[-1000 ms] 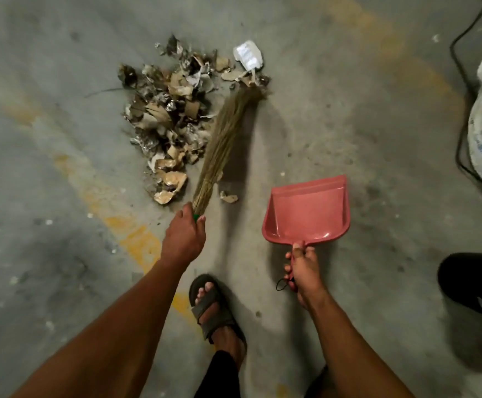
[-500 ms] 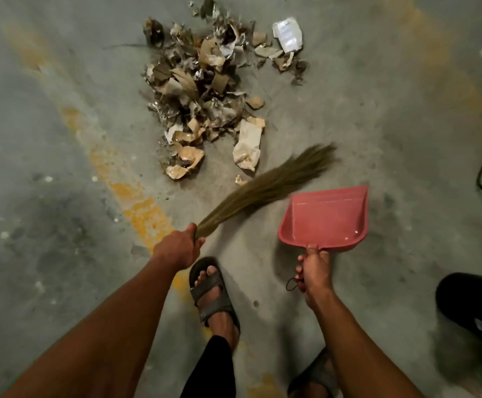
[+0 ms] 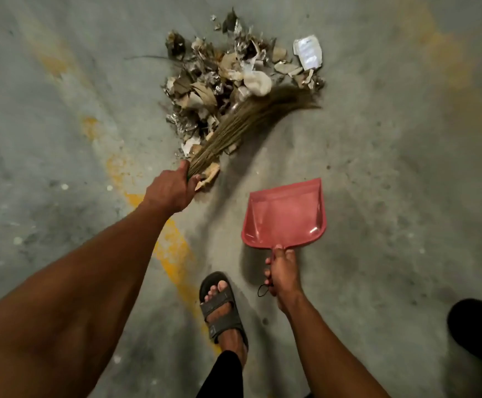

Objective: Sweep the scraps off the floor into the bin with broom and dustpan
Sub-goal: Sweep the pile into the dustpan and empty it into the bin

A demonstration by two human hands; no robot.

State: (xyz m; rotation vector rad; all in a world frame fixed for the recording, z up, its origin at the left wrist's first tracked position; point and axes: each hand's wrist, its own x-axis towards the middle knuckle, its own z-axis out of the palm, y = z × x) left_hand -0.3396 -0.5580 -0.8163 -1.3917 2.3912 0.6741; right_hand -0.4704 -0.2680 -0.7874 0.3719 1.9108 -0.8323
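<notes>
Concrete floor [image 3: 392,139], worn yellow paint [image 3: 173,254]

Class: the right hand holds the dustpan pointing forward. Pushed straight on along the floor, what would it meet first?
Probably the broom bristle tips; bare floor lies between them and the dustpan held by the right hand. Depth is unclear.

— Where is the camera sitting?
— It is riding on the person's head, looking forward and steeply down at the concrete floor [image 3: 377,139].
— How near is it getting?
— Both forearms are filling the lower frame, and a sandalled foot [image 3: 222,311] is showing directly beneath. Only this one view is running.
</notes>
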